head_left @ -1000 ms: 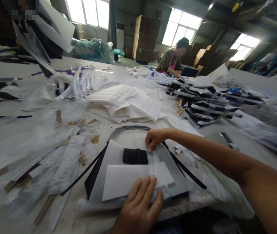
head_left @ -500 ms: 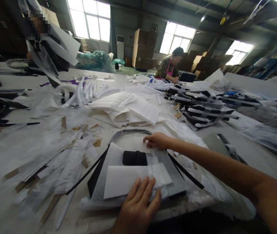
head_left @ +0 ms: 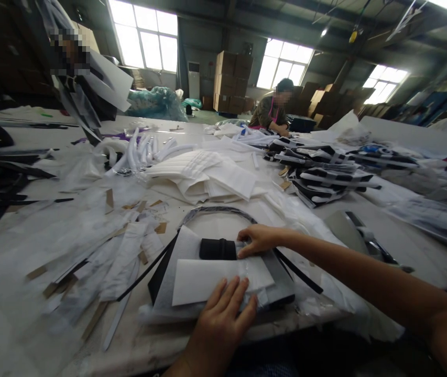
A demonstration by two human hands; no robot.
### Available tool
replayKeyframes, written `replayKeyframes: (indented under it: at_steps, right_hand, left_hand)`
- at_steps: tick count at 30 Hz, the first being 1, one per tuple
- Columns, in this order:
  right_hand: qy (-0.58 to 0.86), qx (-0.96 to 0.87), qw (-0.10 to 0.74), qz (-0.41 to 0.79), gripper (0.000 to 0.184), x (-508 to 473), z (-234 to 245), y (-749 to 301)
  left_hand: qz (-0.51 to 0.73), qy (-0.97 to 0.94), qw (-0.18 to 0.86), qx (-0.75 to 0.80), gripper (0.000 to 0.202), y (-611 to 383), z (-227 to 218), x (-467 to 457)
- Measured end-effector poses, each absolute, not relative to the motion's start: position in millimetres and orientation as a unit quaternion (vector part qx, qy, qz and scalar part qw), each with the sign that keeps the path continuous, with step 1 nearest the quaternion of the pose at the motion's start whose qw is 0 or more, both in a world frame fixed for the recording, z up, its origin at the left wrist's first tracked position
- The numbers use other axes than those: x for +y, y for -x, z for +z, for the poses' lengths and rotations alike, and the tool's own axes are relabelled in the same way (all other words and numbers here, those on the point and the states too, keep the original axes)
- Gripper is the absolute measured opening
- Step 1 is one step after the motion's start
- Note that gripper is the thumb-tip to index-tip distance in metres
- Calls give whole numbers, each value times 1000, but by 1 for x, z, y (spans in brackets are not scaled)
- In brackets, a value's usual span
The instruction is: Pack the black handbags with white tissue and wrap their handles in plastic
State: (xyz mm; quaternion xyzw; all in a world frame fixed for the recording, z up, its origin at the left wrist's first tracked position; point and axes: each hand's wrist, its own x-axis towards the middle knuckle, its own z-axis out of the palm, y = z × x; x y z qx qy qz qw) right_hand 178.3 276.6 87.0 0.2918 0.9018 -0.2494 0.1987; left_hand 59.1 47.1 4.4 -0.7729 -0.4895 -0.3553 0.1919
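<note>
My left hand (head_left: 223,322) lies flat with fingers spread on a white foam sheet (head_left: 203,277). That sheet covers a grey and black flat piece (head_left: 278,275) wrapped in clear plastic at the table's near edge. My right hand (head_left: 258,240) reaches across, its fingers resting at the right end of a small black pad (head_left: 217,249) on top of the piece. A curved dark strap (head_left: 217,212) arches just beyond the hands.
A heap of folded white foam sheets (head_left: 207,175) lies mid-table, and black-and-white pieces (head_left: 321,175) are stacked at the right. Paper strips and plastic scraps (head_left: 97,246) litter the left. One person (head_left: 272,107) sits at the far side, another stands at the far left.
My right hand slid from the far edge of the wrapped piece back down to the black pad. The left hand stayed on the white sheet. The view tilted slightly.
</note>
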Motion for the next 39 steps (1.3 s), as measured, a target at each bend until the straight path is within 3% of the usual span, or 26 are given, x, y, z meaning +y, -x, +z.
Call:
replayKeyframes:
  at_steps: [14,21,24,27,33,39]
  right_hand:
    - [-293,865,238,-331,70,283,97,-177]
    - [-265,908,180,-270,114,248,102,-189]
    - [-277,903,175,-279,122,248,93,-190]
    - [-274,885,163,-341,109,261,81,-185]
    - [-304,895,71,-319,40,275,82,-185]
    - [-333,915,-107,-201,43,197,91,-217]
  left_hand:
    - [-319,786,196,-492,28,-59,4,39]
    - [-310,793,197,-486,28,-57,6,40]
    - [-305,794,188,-490,29,-57,8,40]
    - [-290,802,176,-492,31,-56,9,40]
    - [-284,807,167,-490,31,-54,8,40]
    - [-284,808,169,-488,30,-53,7,40]
